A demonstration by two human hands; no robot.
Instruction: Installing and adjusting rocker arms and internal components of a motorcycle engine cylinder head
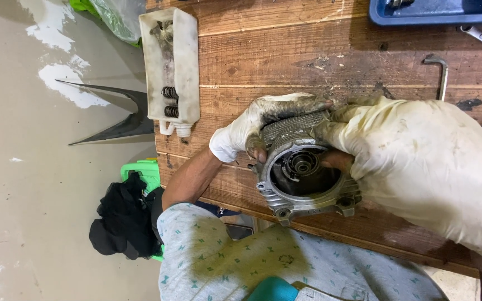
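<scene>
Both gloved hands, the left hand (258,125) and right hand (419,161), are clasping a greasy finned metal engine housing (302,178) near the wooden bench's edge (364,237), where slick gloves could be letting it slip off.

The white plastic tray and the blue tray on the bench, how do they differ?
The white plastic tray is grimy, shows whole, overhangs the wooden bench edge and holds dark coil springs. The blue tray is cut off by the frame, well onto the bench. Both are shallow and hold small parts.

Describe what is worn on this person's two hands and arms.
The left hand and right hand wear thin, off-white rubber gloves smeared with dark grease. The left forearm is bare up to a pale shirt sleeve with small teal marks.
</scene>
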